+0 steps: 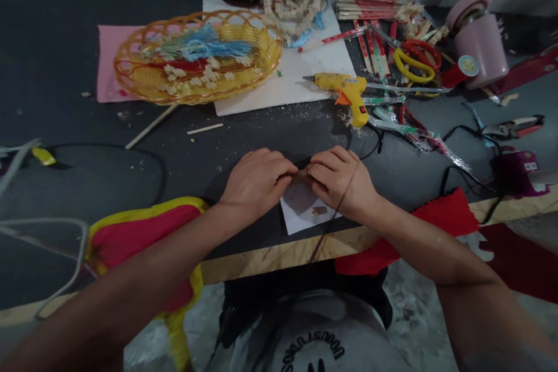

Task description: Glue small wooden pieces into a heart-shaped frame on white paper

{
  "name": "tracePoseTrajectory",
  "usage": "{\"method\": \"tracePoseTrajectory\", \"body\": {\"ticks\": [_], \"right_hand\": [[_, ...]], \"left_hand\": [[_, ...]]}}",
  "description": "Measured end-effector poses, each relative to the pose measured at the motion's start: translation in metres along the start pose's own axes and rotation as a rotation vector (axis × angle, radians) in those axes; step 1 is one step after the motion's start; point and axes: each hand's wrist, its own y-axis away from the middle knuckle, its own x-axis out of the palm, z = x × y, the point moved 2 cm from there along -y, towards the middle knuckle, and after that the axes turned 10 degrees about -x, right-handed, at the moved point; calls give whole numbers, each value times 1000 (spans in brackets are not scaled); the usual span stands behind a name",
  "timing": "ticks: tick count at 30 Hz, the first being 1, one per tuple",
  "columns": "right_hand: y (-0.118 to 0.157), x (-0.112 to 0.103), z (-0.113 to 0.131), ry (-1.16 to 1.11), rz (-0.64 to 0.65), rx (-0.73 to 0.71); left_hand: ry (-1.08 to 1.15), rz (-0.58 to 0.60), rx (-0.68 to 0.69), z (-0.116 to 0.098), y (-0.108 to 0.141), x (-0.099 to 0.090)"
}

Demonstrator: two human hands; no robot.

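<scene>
Bare left hand [258, 180], back uppermost, thumb and fingertips drawn together in a pinch. Bare right hand [344, 181], fingers curled inward, tips just beside the left fingertips. Bare left forearm [170, 261], bare right forearm [427, 244]: behind the fingers, spread apart toward the elbows.

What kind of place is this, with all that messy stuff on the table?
It looks like a craft workspace, though maybe just a corner of a home. You can tell from the yellow glue gun and the basket holding blue tassels.
</scene>
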Motion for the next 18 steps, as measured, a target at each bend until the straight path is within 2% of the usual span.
{"method": "tracePoseTrajectory", "body": {"ticks": [18], "right_hand": [[-2,-2,-3,-138,-33,1]], "left_hand": [[21,-15,1,3,2,1]]}}
